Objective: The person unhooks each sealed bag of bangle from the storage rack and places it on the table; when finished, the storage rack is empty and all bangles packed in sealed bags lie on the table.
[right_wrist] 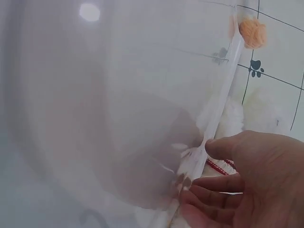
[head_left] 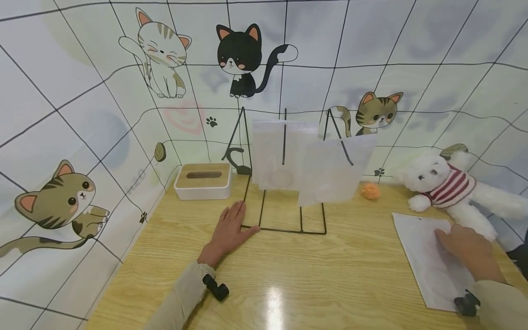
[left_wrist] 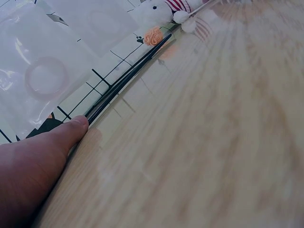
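My left hand (head_left: 228, 231) lies flat with fingers straight at the left front corner of a black wire rack (head_left: 288, 230), its thumb touching the base bar in the left wrist view. Two frosted zip bags hang from the rack: one at left (head_left: 268, 151), and one at right (head_left: 334, 174) that overlaps it. A ring-shaped outline (left_wrist: 46, 78) shows through a bag. At the right, my right hand (head_left: 470, 250) pinches the edge of another frosted zip bag (head_left: 420, 261) between thumb and fingers. In the right wrist view this bag (right_wrist: 95, 114) fills much of the frame.
Left of the rack stands a white tissue box (head_left: 202, 191) with a wooden lid. An orange ball-like ornament (head_left: 371, 191) and a white plush toy (head_left: 453, 183) in a striped top are at the back right. A cat-patterned cloth wall (head_left: 198, 55) closes off the back and left.
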Motion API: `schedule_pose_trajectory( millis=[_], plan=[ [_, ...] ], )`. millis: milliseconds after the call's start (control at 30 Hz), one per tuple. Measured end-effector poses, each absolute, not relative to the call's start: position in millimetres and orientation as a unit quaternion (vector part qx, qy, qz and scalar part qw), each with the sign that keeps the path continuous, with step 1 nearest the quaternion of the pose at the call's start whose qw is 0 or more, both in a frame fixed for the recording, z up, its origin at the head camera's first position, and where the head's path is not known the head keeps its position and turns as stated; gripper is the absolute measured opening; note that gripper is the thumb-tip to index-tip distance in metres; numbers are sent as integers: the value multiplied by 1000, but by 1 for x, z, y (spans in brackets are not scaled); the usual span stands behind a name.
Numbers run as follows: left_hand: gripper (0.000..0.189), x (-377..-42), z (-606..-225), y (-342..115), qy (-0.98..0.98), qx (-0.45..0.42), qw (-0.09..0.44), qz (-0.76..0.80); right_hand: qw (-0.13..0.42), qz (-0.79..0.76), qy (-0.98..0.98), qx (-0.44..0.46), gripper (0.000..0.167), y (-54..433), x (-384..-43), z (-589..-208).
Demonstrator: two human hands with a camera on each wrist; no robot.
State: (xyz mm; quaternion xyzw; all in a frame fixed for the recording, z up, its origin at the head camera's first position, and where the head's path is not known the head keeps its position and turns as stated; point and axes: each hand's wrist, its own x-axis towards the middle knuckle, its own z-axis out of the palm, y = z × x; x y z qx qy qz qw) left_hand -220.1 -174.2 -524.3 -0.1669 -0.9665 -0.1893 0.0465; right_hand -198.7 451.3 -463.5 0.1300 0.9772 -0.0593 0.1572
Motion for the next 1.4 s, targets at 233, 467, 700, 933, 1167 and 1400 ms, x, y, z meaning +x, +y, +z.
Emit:
schedule_pose_trajectory(
  millis=[233,467,700,933,1167,1400],
  plan=[
    [96,-219,-527,-175,-966,-164,53,-193,74,-57,986,140,54,448,-199,-459],
    [96,-217,-528,-176,-965,-164,49,-198,-2,-102,990,95,46,429,-201,-463],
    [96,-220,-528,-173,-962,-170,55,-204,-114,-156,980,41,44,379,-214,-464],
    [96,-221,-528,-171,-964,-168,44,-201,-102,-225,969,26,54,337,-219,-446],
    [97,-221,-529,-172,-965,-166,49,-196,-168,-326,929,49,58,296,-234,-438],
    [96,-220,-526,-174,-964,-167,53,-200,-284,-501,813,93,55,260,-253,-443]
  ],
)
